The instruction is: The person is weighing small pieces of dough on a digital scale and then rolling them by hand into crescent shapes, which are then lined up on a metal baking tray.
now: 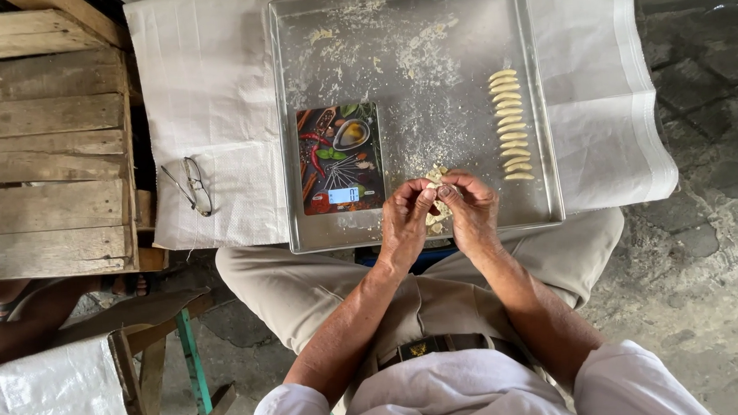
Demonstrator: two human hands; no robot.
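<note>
My left hand and my right hand meet over the near edge of a large metal tray. Between the fingertips of both hands is a small pale lump of dough, pinched from both sides. Under the hands lie more small dough bits. A column of several pale rolled dough pieces lies along the tray's right side. A small kitchen scale with a colourful printed top sits on the tray to the left of my left hand. Flour and crumbs dust the tray's middle.
The tray rests on a white woven sheet. Folded eyeglasses lie on the sheet left of the tray. A wooden crate stands at the left. A wooden stool with a green leg and another person's arm are at lower left.
</note>
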